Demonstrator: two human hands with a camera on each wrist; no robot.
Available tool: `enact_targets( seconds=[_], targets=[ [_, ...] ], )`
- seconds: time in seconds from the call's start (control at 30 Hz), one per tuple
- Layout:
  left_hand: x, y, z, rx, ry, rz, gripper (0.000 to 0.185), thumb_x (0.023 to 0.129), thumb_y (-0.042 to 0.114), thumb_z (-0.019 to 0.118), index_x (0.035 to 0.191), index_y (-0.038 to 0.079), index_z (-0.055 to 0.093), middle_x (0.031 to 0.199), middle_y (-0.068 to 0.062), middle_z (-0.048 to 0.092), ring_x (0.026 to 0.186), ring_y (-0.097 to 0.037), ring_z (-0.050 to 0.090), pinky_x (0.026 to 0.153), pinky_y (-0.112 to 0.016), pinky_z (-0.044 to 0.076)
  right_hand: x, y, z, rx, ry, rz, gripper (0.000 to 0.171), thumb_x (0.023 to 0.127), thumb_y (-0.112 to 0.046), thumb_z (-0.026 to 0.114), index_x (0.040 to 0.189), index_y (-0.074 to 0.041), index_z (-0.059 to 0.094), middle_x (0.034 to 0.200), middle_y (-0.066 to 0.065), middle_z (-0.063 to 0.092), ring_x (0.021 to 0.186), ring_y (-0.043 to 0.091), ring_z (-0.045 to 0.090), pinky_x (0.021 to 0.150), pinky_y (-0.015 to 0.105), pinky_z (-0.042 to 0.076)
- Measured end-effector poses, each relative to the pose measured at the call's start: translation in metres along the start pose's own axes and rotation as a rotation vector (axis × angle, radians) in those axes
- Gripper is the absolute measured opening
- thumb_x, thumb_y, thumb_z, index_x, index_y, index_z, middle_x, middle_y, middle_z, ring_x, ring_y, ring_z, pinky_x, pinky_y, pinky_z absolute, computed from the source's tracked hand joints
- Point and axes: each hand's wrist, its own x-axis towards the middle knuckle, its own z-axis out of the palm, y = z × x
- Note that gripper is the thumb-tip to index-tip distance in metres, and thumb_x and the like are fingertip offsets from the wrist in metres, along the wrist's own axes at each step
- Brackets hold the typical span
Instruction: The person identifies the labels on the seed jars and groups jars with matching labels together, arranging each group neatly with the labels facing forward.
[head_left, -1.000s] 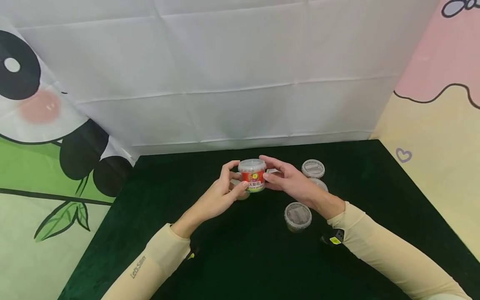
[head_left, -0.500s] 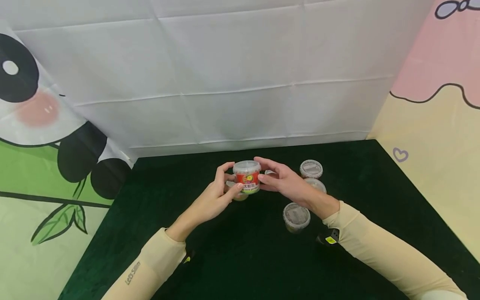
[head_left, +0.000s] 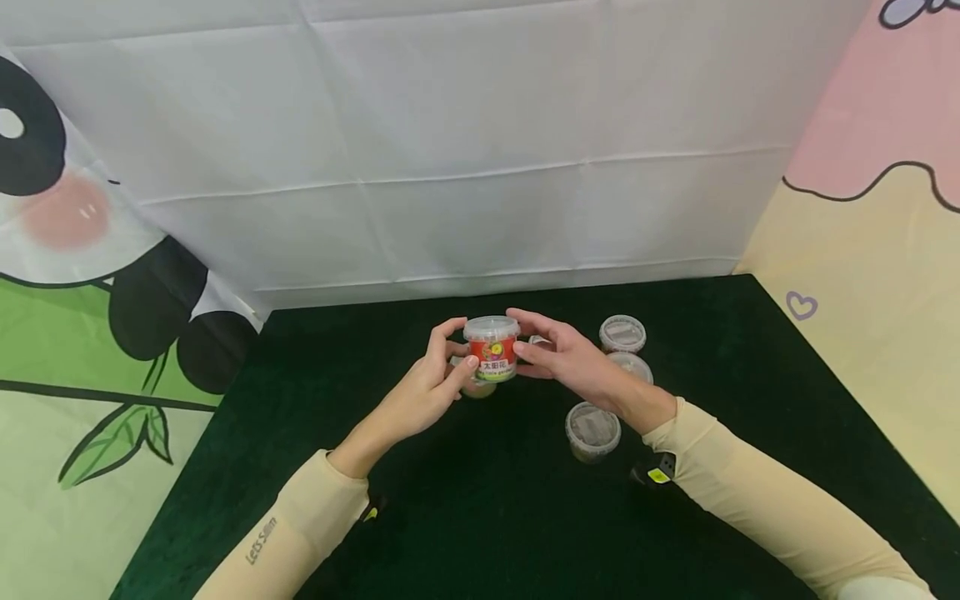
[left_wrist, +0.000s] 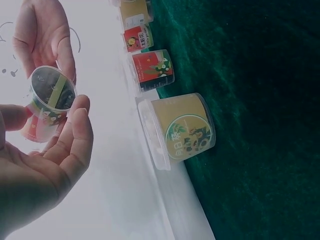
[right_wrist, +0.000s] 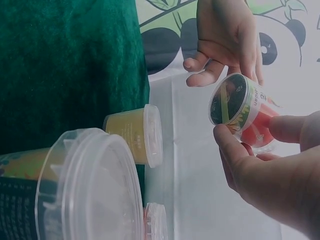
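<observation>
A small clear plastic tub (head_left: 492, 348) with a pale lid and a red flower label is held upright above the table. My left hand (head_left: 423, 393) grips its left side, thumb low on the front. On the other side, my right hand (head_left: 576, 360) holds it between thumb and fingers. From below, the left wrist view shows the tub's dark base (left_wrist: 53, 88) with a green strip across it. Behind my left hand stands a yellowish tub (head_left: 478, 389), partly hidden. A grey-lidded tub (head_left: 592, 429) stands below my right forearm.
Two more lidded tubs (head_left: 622, 333) stand beyond my right wrist, one partly covered by it. The left wrist view shows a yellow tub (left_wrist: 185, 129) and a red-labelled tub (left_wrist: 154, 69). Dark green cloth (head_left: 480, 517) covers the table; a white sheet (head_left: 480, 225) hangs behind.
Both hands have shifted slightly left with the held tub. Their hold looks the same, and the standing tubs have stayed put.
</observation>
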Motion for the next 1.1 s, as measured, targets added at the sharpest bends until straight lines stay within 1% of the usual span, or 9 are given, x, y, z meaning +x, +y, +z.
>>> enact_targets(
  seconds=[0.1, 0.3, 0.4, 0.6, 0.8, 1.0, 1.1],
  targets=[
    [-0.001, 0.000, -0.001, -0.002, 0.001, -0.007, 0.056, 0.111, 0.029, 0.043, 0.156, 0.018, 0.012, 0.133, -0.019, 0.056, 0.092, -0.020, 0.069, 0.077, -0.040, 0.058, 0.001, 0.000, 0.001, 0.005, 0.001, 0.009, 0.057, 0.108, -0.012, 0.050, 0.161, -0.011, 0.027, 0.146, 0.019, 0.038, 0.134, 0.035, 0.047, 0.103, 0.042, 0.048],
    [-0.002, 0.000, -0.001, -0.010, -0.004, -0.017, 0.057, 0.111, 0.030, 0.044, 0.156, 0.019, 0.011, 0.134, -0.020, 0.055, 0.095, -0.031, 0.069, 0.076, -0.042, 0.058, 0.001, 0.000, 0.002, 0.010, 0.008, 0.020, 0.058, 0.108, -0.012, 0.050, 0.161, -0.011, 0.027, 0.147, 0.019, 0.037, 0.134, 0.035, 0.047, 0.103, 0.041, 0.049],
    [-0.003, 0.000, -0.002, -0.007, -0.007, -0.022, 0.057, 0.110, 0.029, 0.044, 0.156, 0.018, 0.011, 0.135, -0.022, 0.054, 0.096, -0.034, 0.069, 0.077, -0.041, 0.057, 0.001, 0.000, 0.002, 0.015, 0.004, 0.022, 0.057, 0.108, -0.013, 0.050, 0.161, -0.012, 0.027, 0.147, 0.020, 0.037, 0.134, 0.035, 0.047, 0.103, 0.041, 0.049],
    [-0.006, 0.002, -0.008, 0.008, 0.000, -0.033, 0.058, 0.110, 0.029, 0.046, 0.156, 0.019, 0.013, 0.134, -0.020, 0.054, 0.095, -0.031, 0.070, 0.078, -0.037, 0.058, 0.004, -0.001, 0.005, 0.019, -0.010, 0.019, 0.057, 0.108, -0.014, 0.051, 0.160, -0.013, 0.029, 0.147, 0.017, 0.037, 0.133, 0.034, 0.048, 0.102, 0.039, 0.049],
    [-0.010, 0.000, -0.016, 0.017, 0.020, -0.025, 0.058, 0.109, 0.027, 0.048, 0.156, 0.018, 0.015, 0.133, -0.021, 0.055, 0.096, -0.031, 0.070, 0.078, -0.037, 0.058, 0.012, -0.004, 0.011, 0.014, -0.021, 0.019, 0.058, 0.108, -0.013, 0.051, 0.161, -0.012, 0.027, 0.148, 0.016, 0.038, 0.135, 0.033, 0.047, 0.102, 0.039, 0.049],
    [-0.008, 0.000, -0.026, 0.040, 0.035, -0.017, 0.058, 0.109, 0.026, 0.050, 0.155, 0.019, 0.017, 0.132, -0.019, 0.056, 0.094, -0.022, 0.069, 0.080, -0.038, 0.058, 0.022, -0.009, 0.015, 0.041, 0.003, 0.045, 0.056, 0.107, -0.012, 0.052, 0.159, -0.014, 0.030, 0.149, 0.013, 0.039, 0.135, 0.031, 0.047, 0.102, 0.038, 0.050],
    [-0.007, 0.000, -0.031, 0.051, 0.034, -0.014, 0.058, 0.108, 0.025, 0.051, 0.155, 0.018, 0.018, 0.132, -0.019, 0.056, 0.095, -0.021, 0.070, 0.081, -0.040, 0.058, 0.027, -0.012, 0.017, 0.054, 0.005, 0.058, 0.056, 0.107, -0.012, 0.051, 0.159, -0.015, 0.030, 0.149, 0.013, 0.038, 0.136, 0.030, 0.046, 0.102, 0.038, 0.049]
  ],
)
